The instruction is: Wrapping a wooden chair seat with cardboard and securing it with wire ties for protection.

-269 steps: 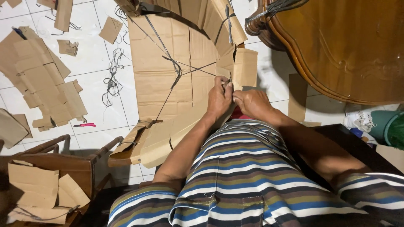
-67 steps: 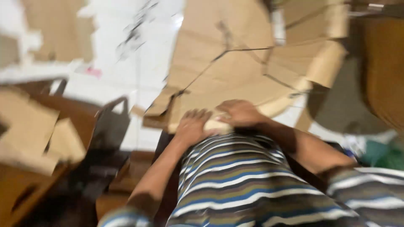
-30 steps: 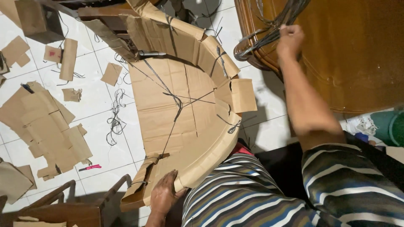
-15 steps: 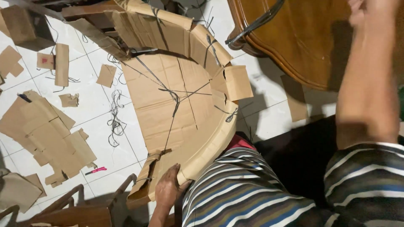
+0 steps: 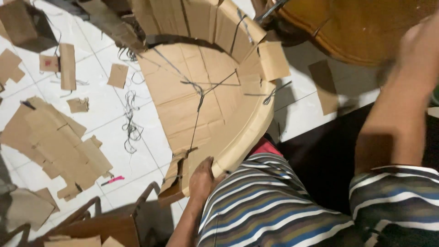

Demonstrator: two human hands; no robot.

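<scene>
The left hand (image 5: 202,179) lies flat, fingers together, pressed against the near rim of the curved cardboard structure (image 5: 206,100), steadying it against the striped shirt (image 5: 274,206). The right hand (image 5: 423,43) is raised at the frame's right edge, blurred; whether it is wide or closed on anything cannot be told. It sits near the rim of the round wooden tabletop (image 5: 366,27).

The cardboard structure stands on the white tiled floor (image 5: 137,151) just in front of the person's lap, a fan-shaped base with an upright curved wall, laced with dark string (image 5: 200,98) that meets at a knot near the middle. A loose flap (image 5: 273,60) hangs off its right edge.

To brace it well, I judge the palm should stay spread along the rim rather than pinching, so the wall keeps its curve and the strings stay taut.

Further out lie flat cardboard offcuts (image 5: 59,142), a tangle of loose string (image 5: 131,121) and a small pink marker (image 5: 113,180).
</scene>
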